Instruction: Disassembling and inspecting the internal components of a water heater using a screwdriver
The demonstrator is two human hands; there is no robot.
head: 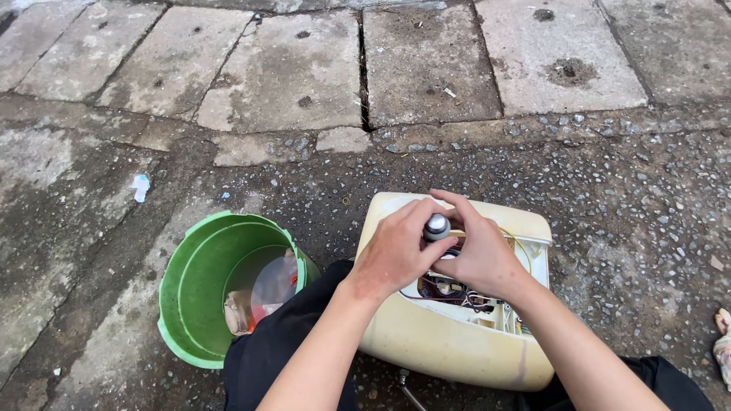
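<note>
At frame centre, both the left hand (396, 251) and the right hand (481, 251) are clenched on a screwdriver handle (437, 227) above a cream appliance casing (449, 342); a green bucket (199, 304) sits at lower left.

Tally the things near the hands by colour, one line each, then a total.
Green: 1, the bucket
Cream: 1, the appliance casing
Grey: 1, the tool handle, held by left hand and right hand
Total: 3

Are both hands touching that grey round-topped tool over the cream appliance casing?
Touching. The head view shows the left hand and the right hand with fingers wrapped around the grey round-topped tool, no gap visible.
</note>
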